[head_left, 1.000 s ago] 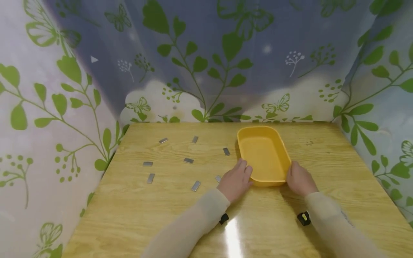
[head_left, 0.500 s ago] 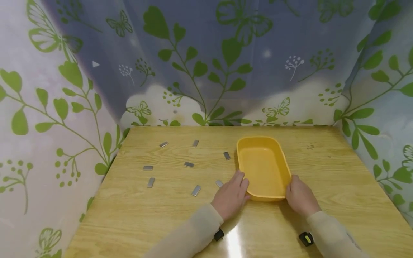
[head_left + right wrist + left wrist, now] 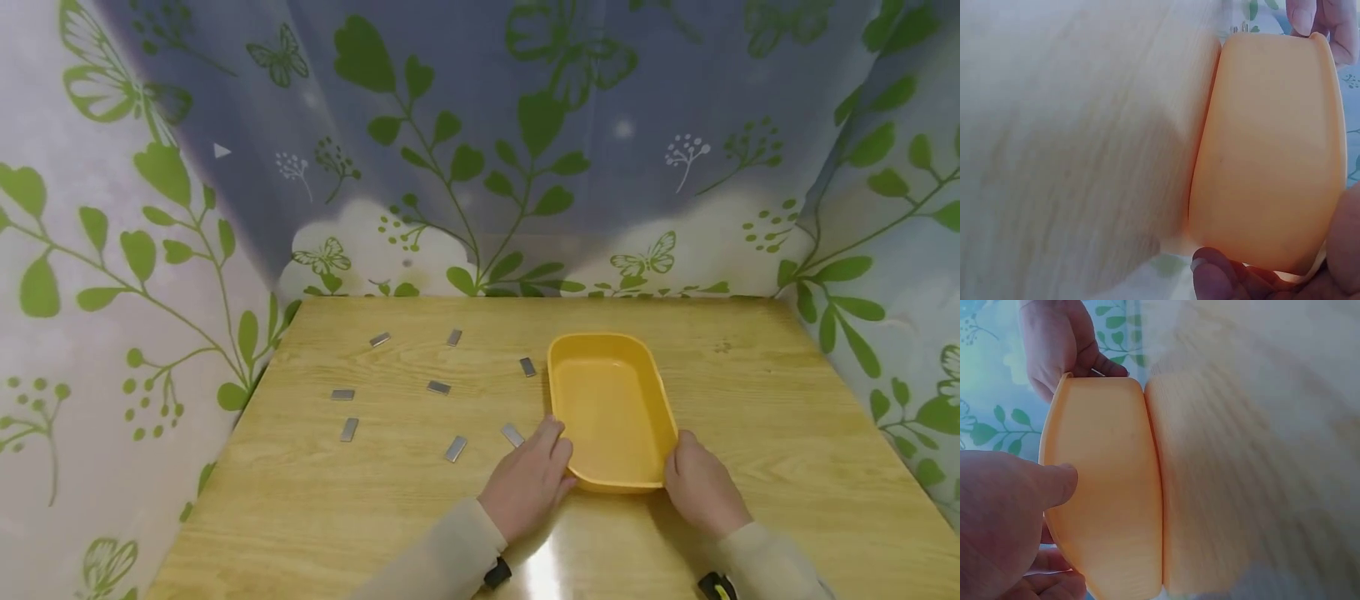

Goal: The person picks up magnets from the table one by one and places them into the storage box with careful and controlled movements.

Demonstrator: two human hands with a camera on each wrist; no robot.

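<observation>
A yellow plastic tray (image 3: pixel 611 408) with rounded corners and a raised rim sits on the wooden table (image 3: pixel 315 508). At its near left corner my left hand (image 3: pixel 523 485) grips the wall; in the left wrist view the thumb (image 3: pixel 1059 485) presses the outer face and the fingers curl round the rim. My right hand (image 3: pixel 705 487) holds the near right corner; its fingertips (image 3: pixel 1211 270) show under the tray's edge in the right wrist view. Close to my left hand lies a small grey metal rectangular piece (image 3: pixel 513 434), partly beside the fingers.
Several similar grey pieces lie scattered left of the tray, among them one piece (image 3: pixel 455 448) near the front and another piece (image 3: pixel 527 367) by the tray's left wall. A leaf-patterned cloth (image 3: pixel 465 208) stands behind the table and along both sides.
The tray has slid over the table toward me, both hands staying on its near corners. The grey pieces keep their places; the view has tilted slightly upward.
</observation>
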